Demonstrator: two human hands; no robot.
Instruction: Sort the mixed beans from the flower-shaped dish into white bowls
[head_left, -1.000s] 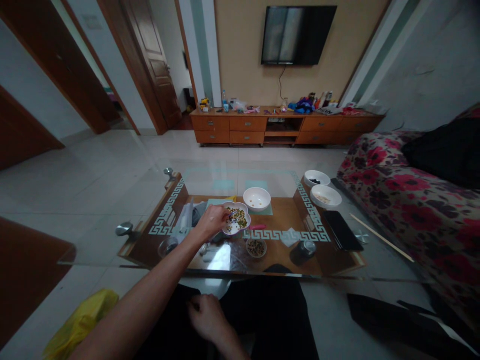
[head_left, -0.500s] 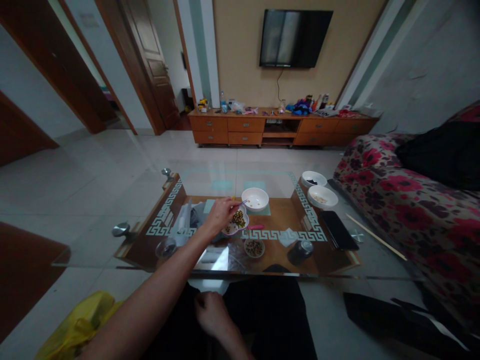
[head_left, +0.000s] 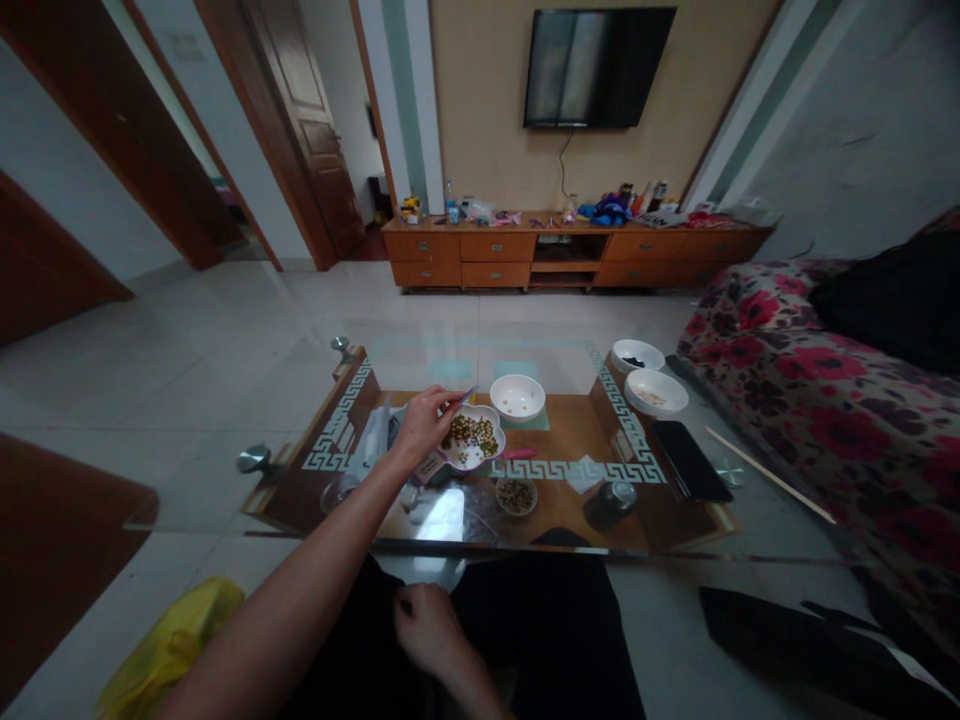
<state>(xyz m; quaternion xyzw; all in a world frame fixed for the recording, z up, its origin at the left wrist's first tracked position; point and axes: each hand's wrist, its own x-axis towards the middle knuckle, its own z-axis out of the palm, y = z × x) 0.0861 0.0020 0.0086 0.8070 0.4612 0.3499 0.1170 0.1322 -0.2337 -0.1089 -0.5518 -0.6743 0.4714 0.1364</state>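
On the far left of the floor lies a yellow bag (head_left: pixel 169 640), well apart from the glass table (head_left: pixel 300 400). Over the table the left hand (head_left: pixel 424 425) is closed around a thin tool, perhaps tweezers (head_left: pixel 466 395); the view is too small to be sure. Its tip points up and to the right, above the flower-shaped dish (head_left: pixel 472 440) of mixed beans, which stands just beside the hand so the reach is short. Behind this dish a round white bowl (head_left: pixel 517 397) holds a few pale grains. In front, a small bowl (head_left: pixel 515 494) holds dark mixed beans. The right hand (head_left: pixel 427 630) rests on the lap, its fingers curled and gripping nothing visible. Further right stand two more white bowls (head_left: pixel 655 392), then a dark phone (head_left: pixel 690 460) and a chopstick (head_left: pixel 769 475) near the flowered sofa (head_left: pixel 825 420).
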